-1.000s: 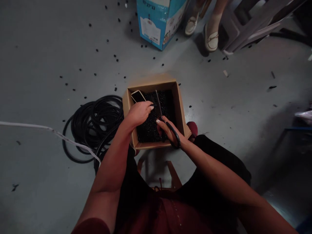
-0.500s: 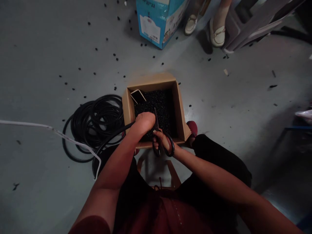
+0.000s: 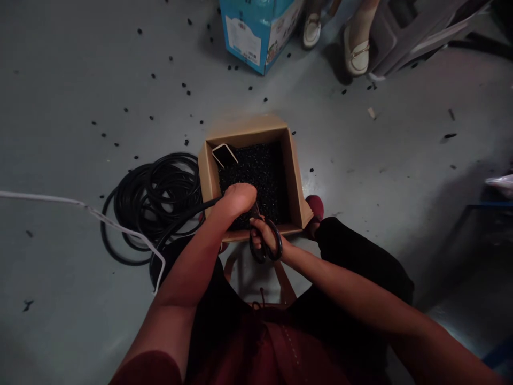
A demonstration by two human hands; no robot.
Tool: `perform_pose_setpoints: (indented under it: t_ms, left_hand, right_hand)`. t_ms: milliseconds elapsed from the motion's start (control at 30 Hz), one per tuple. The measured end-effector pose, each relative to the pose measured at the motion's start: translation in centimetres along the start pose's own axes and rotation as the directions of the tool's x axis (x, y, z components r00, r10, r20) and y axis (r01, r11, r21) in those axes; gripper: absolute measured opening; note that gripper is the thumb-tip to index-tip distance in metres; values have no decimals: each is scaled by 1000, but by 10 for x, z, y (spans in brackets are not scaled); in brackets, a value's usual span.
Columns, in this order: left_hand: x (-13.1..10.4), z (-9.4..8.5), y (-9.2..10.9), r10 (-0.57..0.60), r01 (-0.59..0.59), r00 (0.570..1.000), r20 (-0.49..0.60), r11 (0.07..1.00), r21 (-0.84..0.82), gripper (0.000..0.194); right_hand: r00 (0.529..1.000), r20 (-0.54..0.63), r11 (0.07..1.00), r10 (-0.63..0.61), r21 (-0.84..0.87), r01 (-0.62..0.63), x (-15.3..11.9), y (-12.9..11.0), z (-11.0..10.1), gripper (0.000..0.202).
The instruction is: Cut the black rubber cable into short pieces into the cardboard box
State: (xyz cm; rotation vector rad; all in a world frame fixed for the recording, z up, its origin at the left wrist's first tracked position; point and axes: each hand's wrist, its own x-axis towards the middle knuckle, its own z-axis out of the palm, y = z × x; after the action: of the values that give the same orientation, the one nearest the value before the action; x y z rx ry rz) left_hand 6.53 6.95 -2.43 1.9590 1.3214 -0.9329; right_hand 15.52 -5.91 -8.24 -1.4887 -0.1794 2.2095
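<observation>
My left hand [image 3: 242,197] is closed around a black rubber hose [image 3: 192,214] over the cardboard box [image 3: 296,184]. Its fingertips and the hose's end are hidden beneath the hand. Close beside it, my right hand [image 3: 263,233] grips a pair of scissors [image 3: 278,245] by their large black loop handles. Most of the blades disappear behind my left hand, so I cannot see where they meet the hose. Many small black cut pieces [image 3: 268,174] cover the inside of the box.
A coil of the same hose [image 3: 132,203] lies on the floor left of the box. Small black bits are scattered over the floor. A white cable [image 3: 116,227] runs in from the left. Beyond stand a blue carton [image 3: 244,40], another person's shoes [image 3: 356,58] and a grey stool [image 3: 395,43].
The scissor handles have come closer together, and the blade that showed above my right hand is now mostly hidden behind my left. The whole view has shifted slightly.
</observation>
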Motion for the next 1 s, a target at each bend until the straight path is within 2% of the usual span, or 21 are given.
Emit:
perform_pose_setpoints:
  t_ms: [100, 267, 433, 567, 733, 867, 1000]
  left_hand:
    - [1, 1, -5, 28, -29, 999, -36, 999, -19, 36]
    - [-2, -5, -25, 112, -151, 960, -257, 979, -139, 37]
    - [-14, -21, -33, 50, -182, 913, -405, 937, -296, 41]
    - [-26, -30, -33, -25, -176, 901, -434, 891, -418, 46]
    - [-30, -33, -35, -64, -154, 895, -442, 884, -441, 39]
    - [-30, -33, -37, -42, -172, 886, -462, 895, -411, 36]
    - [-29, -32, -38, -24, -190, 876, -482, 900, -391, 38]
  right_hand:
    - [999, -34, 999, 10, 37, -9, 3, 3, -1, 34]
    - [995, -76, 993, -72, 93, 79, 3, -7, -3, 37]
    - [974, -72, 976, -217, 2, 217, -2, -33, -4, 47]
    - [941, -46, 940, -336, -73, 332, -5, -45, -4, 48]
    - [900, 15, 870, -435, -249, 425, -15, -50, -2, 41]
    - [894, 63, 830, -444, -347, 436, -24, -53, 3, 39]
    - [899, 90, 829, -429, -355, 432, -28, -55, 5, 36]
